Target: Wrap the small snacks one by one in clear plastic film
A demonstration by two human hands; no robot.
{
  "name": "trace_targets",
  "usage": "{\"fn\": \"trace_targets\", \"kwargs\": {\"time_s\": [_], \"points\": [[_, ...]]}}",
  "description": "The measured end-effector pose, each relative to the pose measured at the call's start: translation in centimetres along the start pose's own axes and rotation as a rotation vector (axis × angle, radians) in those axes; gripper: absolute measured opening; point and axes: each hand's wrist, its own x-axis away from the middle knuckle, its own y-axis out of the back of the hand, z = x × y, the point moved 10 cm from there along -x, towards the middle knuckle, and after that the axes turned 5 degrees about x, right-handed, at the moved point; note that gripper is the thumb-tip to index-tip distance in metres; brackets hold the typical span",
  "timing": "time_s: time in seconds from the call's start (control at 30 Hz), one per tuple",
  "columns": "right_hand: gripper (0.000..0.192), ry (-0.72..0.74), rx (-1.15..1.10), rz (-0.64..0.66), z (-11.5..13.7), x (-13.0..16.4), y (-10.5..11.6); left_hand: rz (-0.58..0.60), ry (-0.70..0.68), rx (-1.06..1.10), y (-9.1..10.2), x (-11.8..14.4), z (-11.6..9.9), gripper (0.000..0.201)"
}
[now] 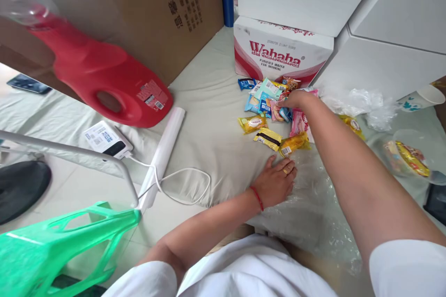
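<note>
My left hand point(277, 178), with a ring and a red cord bracelet, lies flat with its fingers spread on the cover, just below the yellow snack packets. My right hand point(295, 100) reaches into a pile of small wrapped snacks. Its fingers point down among the packets and are mostly hidden, so I cannot tell what they grip. By its fingertips is a pink snack packet point(276, 112). Around it lie a pale green packet point(270, 88), a blue packet point(246, 84) and a yellow packet point(252, 123). A black-striped yellow packet point(267, 139) and an orange-yellow packet point(294, 144) lie nearest my left hand.
Behind the pile stands a Wahaha carton point(278, 55). Clear plastic bags point(365, 104), a paper cup point(421, 98) and a container with snacks point(407, 155) are at right. Leftward are a red jug point(114, 79), a power bank point(106, 139) with its cable, and a green stool point(69, 246).
</note>
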Motion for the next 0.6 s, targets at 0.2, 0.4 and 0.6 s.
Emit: {"fn": "trace_targets", "kwargs": {"time_s": [0.2, 0.4, 0.6], "points": [[0.039, -0.108, 0.072, 0.07, -4.6, 2.9, 0.1, 0.005, -0.009, 0.055, 0.2, -0.1, 0.1, 0.044], [0.023, 0.054, -0.137, -0.093, -5.9, 4.8, 2.3, -0.016, -0.025, 0.113, 0.4, -0.1, 0.1, 0.042], [0.051, 0.187, 0.124, -0.125, -2.1, 4.2, 0.0, -0.032, -0.029, 0.091, 0.6, -0.1, 0.2, 0.039]]}}
